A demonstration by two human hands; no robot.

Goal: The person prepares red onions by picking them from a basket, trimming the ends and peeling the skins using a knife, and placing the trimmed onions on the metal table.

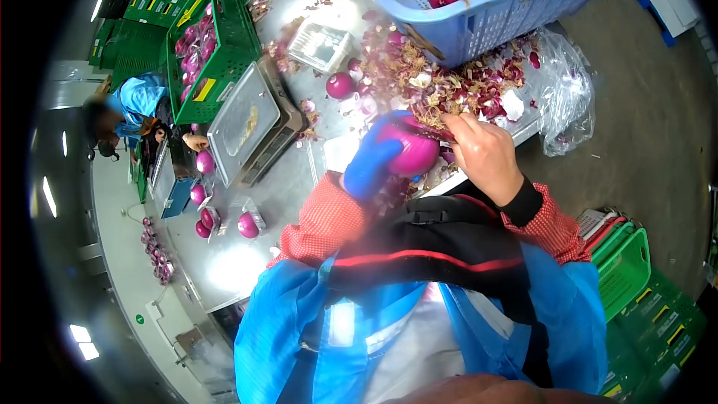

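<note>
A large red onion (413, 151) is held in front of my chest by my left hand (372, 158), which wears a blue glove and wraps round its left side. My bare right hand (482, 151) is closed at the onion's upper right, its fingers pinched on something dark and thin that I cannot make out clearly. Beneath and beyond both hands lies a heap of onion skins and root ends (426, 90). A loose peeled onion (340, 85) rests on the metal table (224, 236) to the left of the heap.
A blue crate (479, 26) with onions stands beyond the heap, crumpled clear plastic (565, 97) at its right. Leftward are a clear tray (320, 46), a scale (250, 123), a green crate (224, 52) of packed onions, and a co-worker (138, 105) whose hand touches an onion.
</note>
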